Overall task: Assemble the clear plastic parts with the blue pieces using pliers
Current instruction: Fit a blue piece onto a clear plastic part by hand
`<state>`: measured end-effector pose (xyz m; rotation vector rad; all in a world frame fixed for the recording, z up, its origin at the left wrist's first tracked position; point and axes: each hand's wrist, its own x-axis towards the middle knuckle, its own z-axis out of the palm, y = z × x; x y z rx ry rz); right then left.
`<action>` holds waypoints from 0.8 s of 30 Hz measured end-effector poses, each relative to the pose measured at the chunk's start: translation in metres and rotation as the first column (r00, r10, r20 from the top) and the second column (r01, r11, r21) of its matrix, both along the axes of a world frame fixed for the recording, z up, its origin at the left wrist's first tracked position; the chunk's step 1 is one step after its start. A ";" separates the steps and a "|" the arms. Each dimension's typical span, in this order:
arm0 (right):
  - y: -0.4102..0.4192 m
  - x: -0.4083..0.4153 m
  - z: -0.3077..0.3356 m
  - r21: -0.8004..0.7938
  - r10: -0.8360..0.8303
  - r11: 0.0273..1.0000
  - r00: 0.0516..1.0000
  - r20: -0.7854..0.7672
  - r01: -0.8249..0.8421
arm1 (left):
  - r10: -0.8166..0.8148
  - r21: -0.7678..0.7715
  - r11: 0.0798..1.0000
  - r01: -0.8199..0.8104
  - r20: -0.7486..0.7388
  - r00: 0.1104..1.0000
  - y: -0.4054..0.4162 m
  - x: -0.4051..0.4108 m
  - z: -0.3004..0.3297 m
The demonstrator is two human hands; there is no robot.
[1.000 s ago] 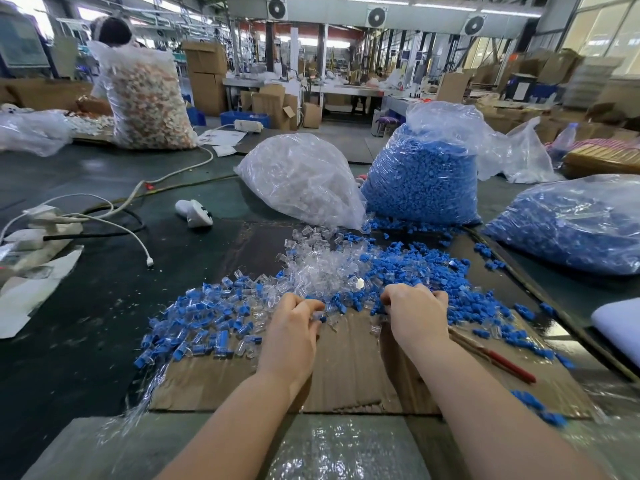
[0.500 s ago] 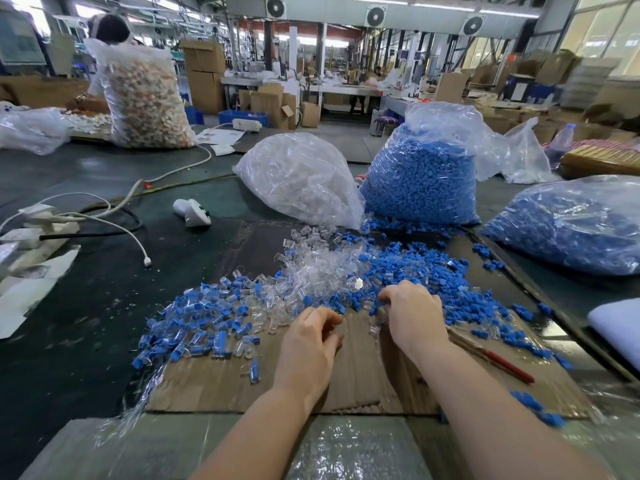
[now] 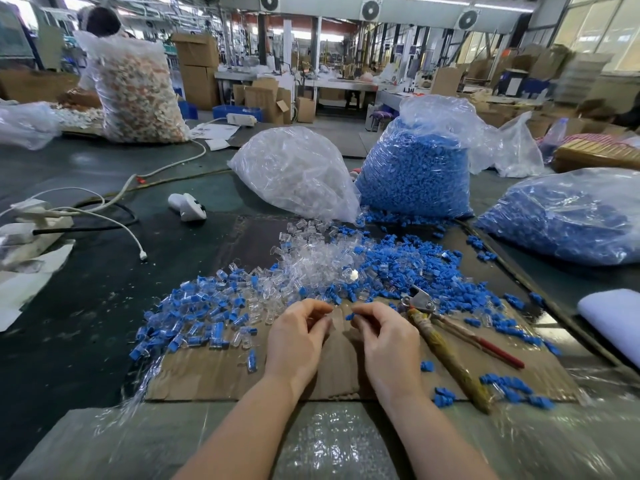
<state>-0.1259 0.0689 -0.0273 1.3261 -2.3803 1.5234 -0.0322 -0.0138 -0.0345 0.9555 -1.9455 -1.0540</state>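
My left hand [image 3: 298, 337] pinches a small clear plastic part [image 3: 333, 315] over the cardboard sheet [image 3: 214, 375]. Close to its right, my right hand [image 3: 388, 341] pinches a blue piece [image 3: 349, 317], the two parts nearly touching. Pliers [image 3: 446, 344] with wrapped handles lie on the cardboard just right of my right hand, untouched. A heap of loose clear parts [image 3: 318, 261] and blue pieces [image 3: 408, 268] spreads beyond my hands. Joined clear-and-blue pieces [image 3: 197, 317] lie in a pile to the left.
Behind the heap stand a bag of clear parts [image 3: 294, 171] and a bag of blue pieces [image 3: 415, 171]; another blue bag [image 3: 568, 216] lies at right. White cables and a power strip [image 3: 31, 223] sit at left. A person sits at the far left table.
Both hands pulled back from the heap toward me and came together, each now pinching a part. The pliers, earlier hidden under my right hand, are now uncovered.
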 end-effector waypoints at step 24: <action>0.005 0.007 -0.004 0.029 0.093 0.996 0.989 -0.119 -0.090 | -0.067 0.110 0.991 0.075 -0.079 0.995 0.003 0.004 0.005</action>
